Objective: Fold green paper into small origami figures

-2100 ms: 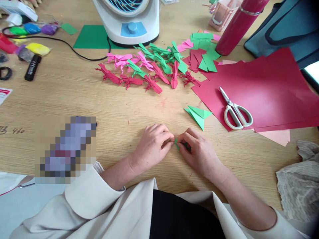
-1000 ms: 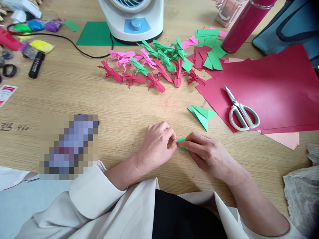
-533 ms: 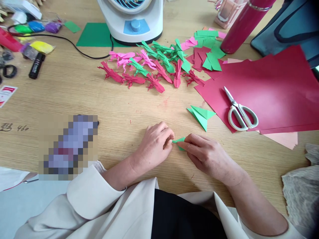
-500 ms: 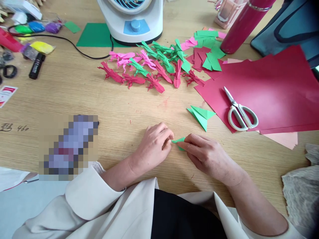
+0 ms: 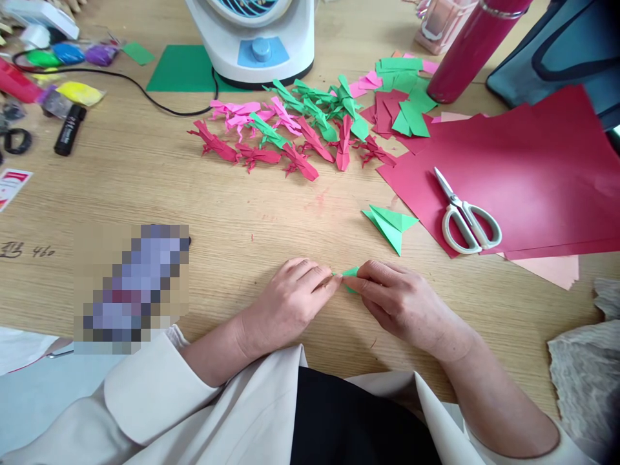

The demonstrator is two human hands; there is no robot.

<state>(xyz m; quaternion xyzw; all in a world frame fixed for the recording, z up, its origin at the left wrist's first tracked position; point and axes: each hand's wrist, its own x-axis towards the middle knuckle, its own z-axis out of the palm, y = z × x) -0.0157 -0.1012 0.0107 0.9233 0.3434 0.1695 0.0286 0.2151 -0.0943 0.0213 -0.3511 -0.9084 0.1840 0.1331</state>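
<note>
A small folded piece of green paper [image 5: 351, 274] is held low over the wooden table between my two hands. My left hand [image 5: 296, 298] pinches its thin left tip between thumb and fingers. From the other side, my right hand [image 5: 403, 302] grips the wider part, and the fingers hide much of it. Just beyond my right hand lies another folded green paper piece [image 5: 390, 226] with pointed ends. Farther back, several folded paper figures in red [image 5: 300, 161], pink [image 5: 236, 115] and green [image 5: 322, 116] are grouped together.
Scissors [image 5: 467, 219] rest on red paper sheets [image 5: 523, 174] at the right. A white fan [image 5: 261, 55] stands at the back, its black cord running left. A blurred phone-like object [image 5: 138, 281] lies at left, a black marker [image 5: 70, 129] behind it. A red bottle [image 5: 472, 51] stands back right.
My left hand has shifted slightly down and turned flatter, its thumb and fingers now reaching further along the paper's left tip. The right hand keeps its hold in nearly the same place.
</note>
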